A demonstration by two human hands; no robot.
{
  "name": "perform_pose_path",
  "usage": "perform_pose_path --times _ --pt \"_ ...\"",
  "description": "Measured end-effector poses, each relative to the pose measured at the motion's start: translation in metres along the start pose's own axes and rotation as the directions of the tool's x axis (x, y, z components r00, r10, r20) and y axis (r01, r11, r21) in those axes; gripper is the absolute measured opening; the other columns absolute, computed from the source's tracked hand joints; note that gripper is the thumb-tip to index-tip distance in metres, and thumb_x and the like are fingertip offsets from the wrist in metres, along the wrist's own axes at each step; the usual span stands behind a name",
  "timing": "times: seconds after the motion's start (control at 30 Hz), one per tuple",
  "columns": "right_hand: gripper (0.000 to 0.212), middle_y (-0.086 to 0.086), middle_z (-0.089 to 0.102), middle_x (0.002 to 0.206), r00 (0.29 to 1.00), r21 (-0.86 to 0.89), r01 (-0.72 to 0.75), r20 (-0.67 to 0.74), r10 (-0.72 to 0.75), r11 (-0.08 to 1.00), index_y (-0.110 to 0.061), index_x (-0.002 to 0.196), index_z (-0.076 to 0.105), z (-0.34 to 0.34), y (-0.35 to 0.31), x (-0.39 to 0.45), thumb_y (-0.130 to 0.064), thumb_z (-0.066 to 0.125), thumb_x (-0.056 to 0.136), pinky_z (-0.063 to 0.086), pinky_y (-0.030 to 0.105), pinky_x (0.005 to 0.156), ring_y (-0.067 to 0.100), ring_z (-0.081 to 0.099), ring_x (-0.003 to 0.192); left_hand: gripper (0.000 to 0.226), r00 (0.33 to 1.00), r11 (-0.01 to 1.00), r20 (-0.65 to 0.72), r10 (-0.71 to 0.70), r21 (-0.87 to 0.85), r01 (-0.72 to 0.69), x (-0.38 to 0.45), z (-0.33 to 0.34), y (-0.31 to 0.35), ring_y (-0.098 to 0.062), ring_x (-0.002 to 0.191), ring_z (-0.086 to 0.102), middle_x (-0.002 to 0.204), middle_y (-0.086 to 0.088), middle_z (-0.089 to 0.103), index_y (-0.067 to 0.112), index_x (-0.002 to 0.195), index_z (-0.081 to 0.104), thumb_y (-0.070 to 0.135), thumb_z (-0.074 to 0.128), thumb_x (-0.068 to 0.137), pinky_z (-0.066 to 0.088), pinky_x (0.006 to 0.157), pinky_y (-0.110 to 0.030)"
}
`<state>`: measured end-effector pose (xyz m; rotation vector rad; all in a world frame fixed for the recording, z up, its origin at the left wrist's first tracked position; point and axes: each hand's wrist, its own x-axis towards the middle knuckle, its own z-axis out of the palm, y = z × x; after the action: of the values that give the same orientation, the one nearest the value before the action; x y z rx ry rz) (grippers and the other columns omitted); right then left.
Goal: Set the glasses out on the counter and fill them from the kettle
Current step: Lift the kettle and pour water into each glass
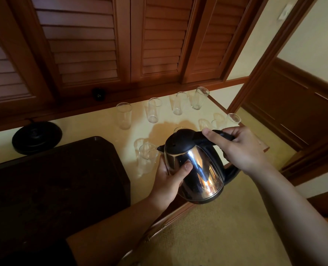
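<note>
A steel kettle [195, 169] with a black lid and handle is held above the front edge of the pale counter [94, 129]. My right hand [238, 148] grips its handle and my left hand [170, 181] cups its lower side. The kettle tilts left, its spout just over the rim of a clear glass [146, 158] at the counter's front. Several other clear glasses stand upright: a back row with one at left [123, 116] and one at far right [199, 97], and a few near the right edge [233, 119]. One glass is partly hidden behind the kettle lid.
A dark tray [53, 179] fills the counter's left front. The black kettle base [36, 137] sits behind it at the back left. Louvered wooden shutters [82, 45] rise behind the counter. Carpet [226, 227] and a wooden door [286, 104] lie to the right.
</note>
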<state>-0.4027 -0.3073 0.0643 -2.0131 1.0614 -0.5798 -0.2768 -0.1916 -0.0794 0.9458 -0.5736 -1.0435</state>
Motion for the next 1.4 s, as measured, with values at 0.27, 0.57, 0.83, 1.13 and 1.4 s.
perform_pose_path --times 0.27,0.57,0.83,1.13,1.4 --pt "0.079 -0.005 0.048 0.042 1.000 -0.016 -0.017 0.015 0.017 1.000 -0.001 0.082 0.079 0.000 -0.006 -0.002 -0.078 0.064 0.069 0.034 0.016 0.046 0.007 0.042 0.035 0.096 1.000 1.000 0.004 0.011 -0.004 -0.011 0.001 -0.002 -0.005 0.000 0.098 0.077 0.120 -0.005 0.069 0.007 0.148 0.044 0.037 0.085 0.067 0.060 0.075 -0.017" --pt "0.067 -0.007 0.049 0.040 1.000 -0.029 -0.026 0.011 0.027 0.999 -0.005 0.081 0.081 -0.001 -0.011 -0.002 -0.070 0.066 0.075 0.034 0.011 0.043 0.003 0.044 0.034 0.097 0.999 0.999 -0.014 -0.030 -0.018 0.030 0.002 0.001 -0.004 -0.002 0.100 0.077 0.116 0.000 0.075 0.019 0.140 0.049 0.047 0.097 0.061 0.061 0.078 -0.018" --pt "0.058 -0.009 0.051 0.040 0.999 -0.042 -0.033 0.017 0.034 0.999 -0.005 0.083 0.081 -0.003 -0.008 -0.001 -0.062 0.071 0.085 0.033 0.009 0.042 0.002 0.046 0.034 0.116 1.000 1.000 0.007 -0.027 0.007 0.026 0.001 0.000 -0.005 -0.009 0.115 0.075 0.130 -0.005 0.071 0.017 0.145 0.048 0.067 0.099 0.053 0.062 0.087 -0.024" --pt "0.068 -0.007 0.052 0.042 0.999 -0.028 -0.029 0.040 0.030 0.999 -0.003 0.081 0.079 -0.002 -0.008 0.000 -0.070 0.067 0.073 0.034 0.009 0.042 0.002 0.045 0.035 0.126 1.000 1.000 0.004 -0.011 0.017 0.011 0.000 -0.003 -0.008 -0.009 0.116 0.075 0.134 -0.010 0.068 0.009 0.152 0.044 0.069 0.097 0.055 0.062 0.086 -0.023" --pt "0.073 -0.004 0.052 0.045 1.000 0.001 -0.006 0.011 0.006 1.000 -0.001 0.079 0.078 -0.002 0.000 -0.001 -0.073 0.068 0.071 0.036 0.012 0.044 0.008 0.046 0.037 0.104 0.999 0.999 -0.022 -0.029 0.032 0.030 0.000 -0.001 0.002 0.000 0.097 0.075 0.109 0.011 0.079 0.021 0.139 0.052 0.069 0.096 0.057 0.058 0.073 -0.015"
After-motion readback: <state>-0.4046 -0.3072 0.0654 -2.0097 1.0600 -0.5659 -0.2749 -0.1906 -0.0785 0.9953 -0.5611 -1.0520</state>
